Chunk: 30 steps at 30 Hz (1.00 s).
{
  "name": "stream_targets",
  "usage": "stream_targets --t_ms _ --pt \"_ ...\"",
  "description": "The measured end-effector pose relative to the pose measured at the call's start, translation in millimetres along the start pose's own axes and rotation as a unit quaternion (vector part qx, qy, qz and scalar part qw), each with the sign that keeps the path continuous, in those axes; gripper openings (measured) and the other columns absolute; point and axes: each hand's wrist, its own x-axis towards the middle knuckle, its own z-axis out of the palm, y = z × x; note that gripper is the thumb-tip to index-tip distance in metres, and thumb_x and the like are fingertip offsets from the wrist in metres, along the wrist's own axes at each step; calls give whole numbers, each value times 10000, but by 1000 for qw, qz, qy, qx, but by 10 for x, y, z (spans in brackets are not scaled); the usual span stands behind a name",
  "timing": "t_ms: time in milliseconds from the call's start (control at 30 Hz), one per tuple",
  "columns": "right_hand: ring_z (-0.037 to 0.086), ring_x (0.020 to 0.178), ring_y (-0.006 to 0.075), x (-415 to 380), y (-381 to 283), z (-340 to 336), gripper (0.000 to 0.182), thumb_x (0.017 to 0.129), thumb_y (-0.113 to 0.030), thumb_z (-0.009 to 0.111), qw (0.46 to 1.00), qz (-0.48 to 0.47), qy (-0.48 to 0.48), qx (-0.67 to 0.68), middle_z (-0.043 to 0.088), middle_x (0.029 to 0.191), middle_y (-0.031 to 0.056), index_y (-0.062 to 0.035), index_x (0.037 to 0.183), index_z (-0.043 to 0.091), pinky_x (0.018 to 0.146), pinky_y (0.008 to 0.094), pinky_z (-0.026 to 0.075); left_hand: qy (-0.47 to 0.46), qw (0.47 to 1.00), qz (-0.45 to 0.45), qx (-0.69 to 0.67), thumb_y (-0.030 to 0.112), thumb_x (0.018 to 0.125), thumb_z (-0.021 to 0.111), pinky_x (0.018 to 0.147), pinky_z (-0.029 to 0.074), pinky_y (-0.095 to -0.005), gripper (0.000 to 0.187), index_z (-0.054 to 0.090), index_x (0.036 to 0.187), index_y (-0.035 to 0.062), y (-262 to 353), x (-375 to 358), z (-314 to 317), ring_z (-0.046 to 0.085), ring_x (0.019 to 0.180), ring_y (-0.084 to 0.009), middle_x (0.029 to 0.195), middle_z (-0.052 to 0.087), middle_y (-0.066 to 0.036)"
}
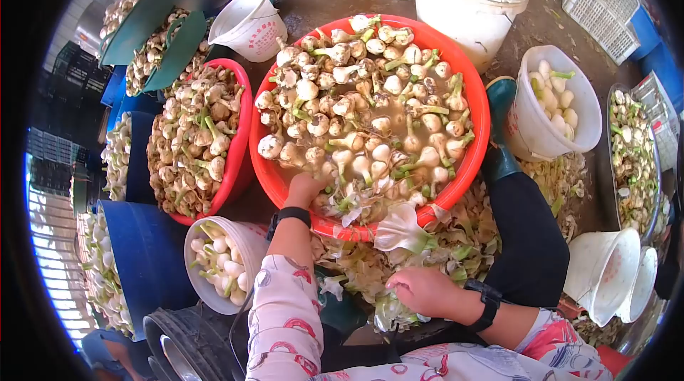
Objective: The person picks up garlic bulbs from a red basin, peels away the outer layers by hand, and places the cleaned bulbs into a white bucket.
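A large red basin (479, 167) in front of me holds garlic bulbs (342, 106) with short green stems in murky water. My left hand (306, 188) reaches over its near rim among the bulbs; its fingertips are hidden. Closer to my body, my right hand (425, 291) is closed in a fist above a heap of garlic peelings (463, 238). What that fist holds, if anything, is hidden. A broad pale piece of peel (400, 230) hangs against the basin's near rim, between my hands.
Left of the basin stand a red tub (241, 138) of unpeeled garlic, a white bucket (249, 238) of peeled bulbs and a blue barrel (146, 260). On the right are another white bucket (524, 114) of peeled bulbs and tilted white buckets (595, 267).
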Motion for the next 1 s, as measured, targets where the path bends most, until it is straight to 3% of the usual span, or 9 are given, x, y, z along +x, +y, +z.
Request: stream_targets --t_ms 133,200,333,433,467,600,667,767,1000 --pt "541 750 338 -44 50 -3 189 765 -159 440 999 -22 41 6 581 790 148 -58 828 586 673 410 432 -150 866 -43 -475 142 741 545 337 221 -198 89 497 677 104 117 -418 -360 285 364 -49 503 371 46" --pt "570 679 275 -54 4 -74 218 807 -210 435 999 -8 43 32 591 741 118 -48 847 576 616 364 446 -146 854 -21 -499 137 744 539 344 234 -201 83 500 686 92 288 -759 -573 295 368 -51 511 388 44" --pt "532 593 75 -7 -136 -236 267 875 -240 417 875 56 64 477 557 726 44 -21 964 540 513 180 407 -143 879 154 -428 63 720 511 409 291 -193 66 526 785 57 884 -1817 -956 387 459 -44 581 462 39" --pt "512 584 67 -2 -265 -321 277 875 -234 424 881 -5 11 472 555 727 36 -18 1019 521 510 175 404 -73 854 322 -402 67 737 505 490 355 -179 258 504 992 32 1119 -2311 -753 452 580 -51 746 520 3" --pt "512 584 67 -38 -318 -285 277 875 -234 424 883 -8 8 469 555 727 36 -18 1019 521 510 175 404 -161 874 209 -407 78 755 499 550 382 -188 360 435 1106 26 1083 -2503 -784 474 664 -57 865 531 -18" --pt "560 605 228 -258 -419 -101 251 854 -196 455 953 -142 101 247 567 703 122 0 999 513 536 295 429 -127 786 202 -571 153 819 523 717 406 -233 451 333 1198 2 985 -2951 -721 485 863 -103 1013 508 -67" --pt "528 702 379 -344 -442 26 241 822 -131 462 955 -218 169 112 545 748 210 19 1007 497 609 407 419 -48 824 190 -531 185 828 518 736 408 -243 465 320 1203 -7 849 -3050 -457 487 863 -114 1013 507 -75" --pt "537 615 276 -378 -418 77 245 839 -122 449 962 -235 138 19 541 684 165 -10 1053 490 559 338 404 74 878 213 -422 270 868 446 711 432 -234 429 332 1192 13 836 -3227 -376 486 868 -115 1010 497 -79" --pt "559 625 324 -557 -734 77 134 729 -96 481 957 -137 117 -226 548 637 158 15 789 528 536 396 443 112 861 203 -453 256 853 473 770 419 -278 457 329 1195 -10 732 -3235 -153 501 880 -163 1027 505 -106"
